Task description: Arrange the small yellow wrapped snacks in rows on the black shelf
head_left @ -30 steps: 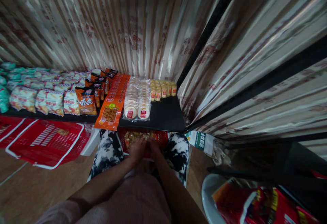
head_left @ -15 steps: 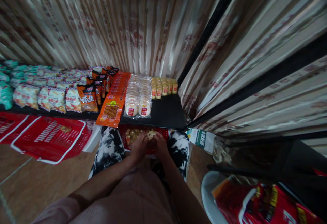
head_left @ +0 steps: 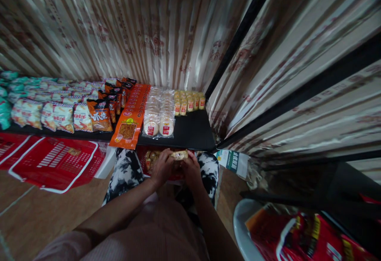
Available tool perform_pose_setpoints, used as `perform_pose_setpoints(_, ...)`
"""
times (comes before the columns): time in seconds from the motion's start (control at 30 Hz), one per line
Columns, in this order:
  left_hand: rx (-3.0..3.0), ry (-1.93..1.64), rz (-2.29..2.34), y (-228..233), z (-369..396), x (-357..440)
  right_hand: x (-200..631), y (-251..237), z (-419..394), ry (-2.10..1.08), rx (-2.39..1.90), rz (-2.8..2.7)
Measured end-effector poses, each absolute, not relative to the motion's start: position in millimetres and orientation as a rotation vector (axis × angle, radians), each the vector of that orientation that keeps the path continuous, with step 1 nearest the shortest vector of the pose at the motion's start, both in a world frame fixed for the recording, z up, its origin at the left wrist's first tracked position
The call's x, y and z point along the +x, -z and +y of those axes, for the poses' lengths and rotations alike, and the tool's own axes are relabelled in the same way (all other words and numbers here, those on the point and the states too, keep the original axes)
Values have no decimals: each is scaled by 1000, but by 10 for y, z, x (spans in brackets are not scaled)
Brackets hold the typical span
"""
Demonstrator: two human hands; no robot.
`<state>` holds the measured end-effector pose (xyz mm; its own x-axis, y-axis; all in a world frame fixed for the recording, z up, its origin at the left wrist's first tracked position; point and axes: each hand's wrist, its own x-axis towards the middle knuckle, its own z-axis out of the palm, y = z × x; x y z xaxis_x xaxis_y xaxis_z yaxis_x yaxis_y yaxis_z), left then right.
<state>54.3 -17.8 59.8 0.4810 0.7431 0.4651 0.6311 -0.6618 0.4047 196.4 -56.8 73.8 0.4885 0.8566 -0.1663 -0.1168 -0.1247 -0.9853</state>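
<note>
A small yellow snack packet (head_left: 179,155) is gripped between the left hand (head_left: 162,168) and right hand (head_left: 192,170) above the red basket (head_left: 143,154) (between the knees), so room on the black shelf (head_left: 193,132) is called for next.

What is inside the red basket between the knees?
The red basket holds small yellowish snack packets; both hands lift one packet and cover the rest.

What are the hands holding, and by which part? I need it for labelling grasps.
Both hands, left hand and right hand, hold a small yellow snack packet by its lower edge, above the red basket.
</note>
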Motion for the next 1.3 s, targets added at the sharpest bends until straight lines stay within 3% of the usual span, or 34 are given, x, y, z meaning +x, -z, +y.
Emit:
perform_pose_setpoints(0.43, 2386, -826, 1097, -851, -157, 737, 2104, -981, -389, -1142, -1274, -369)
perform_pose_setpoints(1.3, 1950, -933, 1076, -973, -79, 1148, 2540, -1132, -206, -1126, -1296, -492)
